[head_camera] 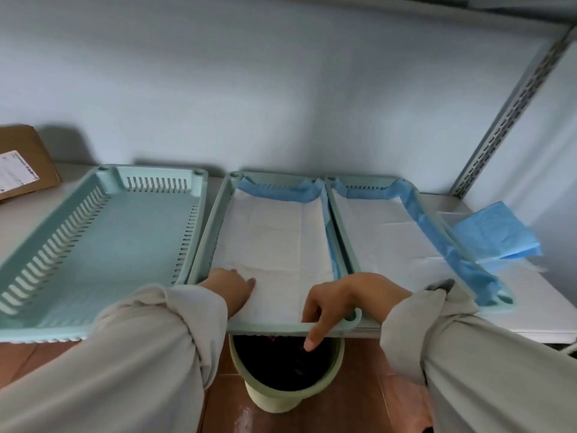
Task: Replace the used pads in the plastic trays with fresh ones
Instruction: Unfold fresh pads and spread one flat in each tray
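Note:
Three pale green plastic trays stand side by side on a white shelf. The left tray (pixel 56 323) has no pad in it. The middle tray (pixel 206 232) holds a white pad (pixel 274 239) with a blue edge bunched at its far end. My left hand (pixel 231 282) rests on the pad's near left corner, fingers fairly straight. My right hand (pixel 337 304) hangs over the middle tray's near rim at the right, fingers loosely curled and the index finger pointing down. The right tray (pixel 334 214) also holds a white pad (pixel 387 239) with blue edging along its right side.
A folded blue pad (pixel 496 235) lies on the shelf right of the trays. A green bin (pixel 281 398) with a dark liner stands on the floor below the middle tray. A brown cardboard box (pixel 22 164) sits far left. A metal shelf upright (pixel 512 114) rises at right.

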